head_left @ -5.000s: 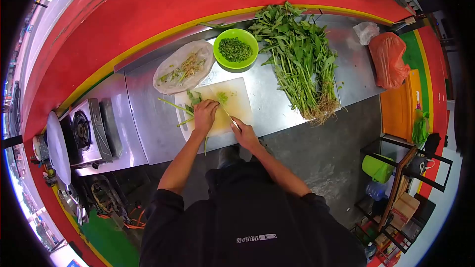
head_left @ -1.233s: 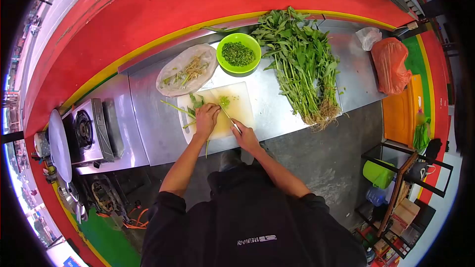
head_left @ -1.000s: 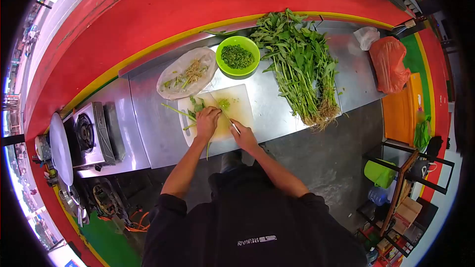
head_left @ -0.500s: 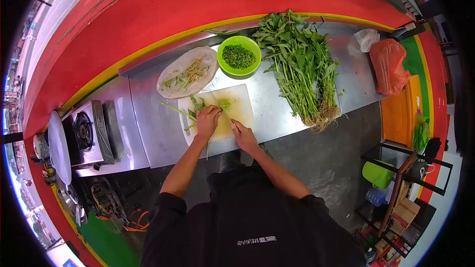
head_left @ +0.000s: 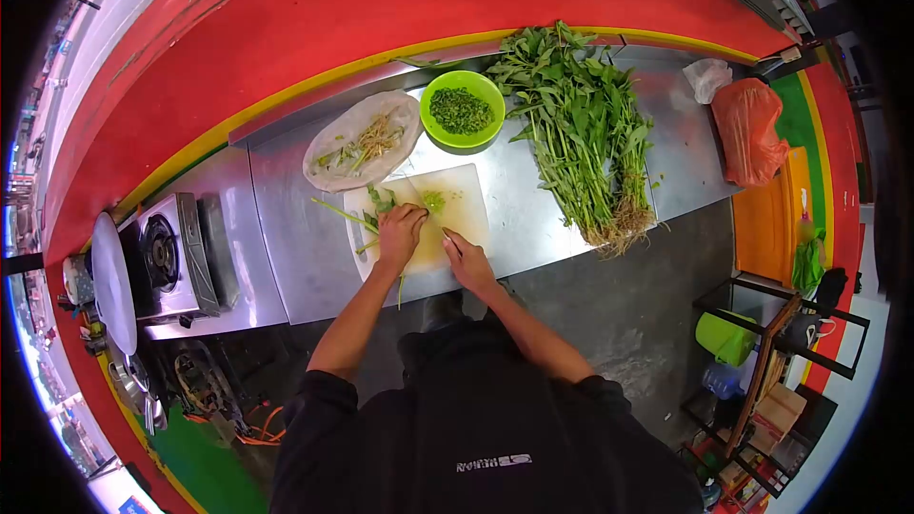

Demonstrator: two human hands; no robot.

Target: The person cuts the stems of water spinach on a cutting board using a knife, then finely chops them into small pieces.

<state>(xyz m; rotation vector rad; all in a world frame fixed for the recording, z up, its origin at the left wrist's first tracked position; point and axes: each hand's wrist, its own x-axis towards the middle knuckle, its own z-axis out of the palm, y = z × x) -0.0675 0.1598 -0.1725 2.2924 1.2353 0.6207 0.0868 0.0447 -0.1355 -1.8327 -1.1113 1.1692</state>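
My left hand [head_left: 401, 231] is closed on green stems [head_left: 369, 221] lying across the left part of a pale cutting board [head_left: 465, 192]. Leaves and stem ends stick out to its left and below it. In my right hand [head_left: 468, 265] is a knife [head_left: 436, 219], held by its handle, its blade reaching up beside my left fingertips. Finely chopped green pieces [head_left: 433, 200] lie on the board just past the blade. Behind the board stands a lime-green bowl [head_left: 494, 95] with chopped greens in it.
Left of the bowl, a clear plastic bag [head_left: 322, 138] carries root trimmings. A big heap of leafy greens with roots [head_left: 581, 133] covers the counter's right part. Farther right sits a red plastic bag [head_left: 747, 128]. A gas stove [head_left: 176, 252] stands at the far left.
My hands stay in almost the same place over the board, still on the stems and the knife. The whole view has shifted very slightly.
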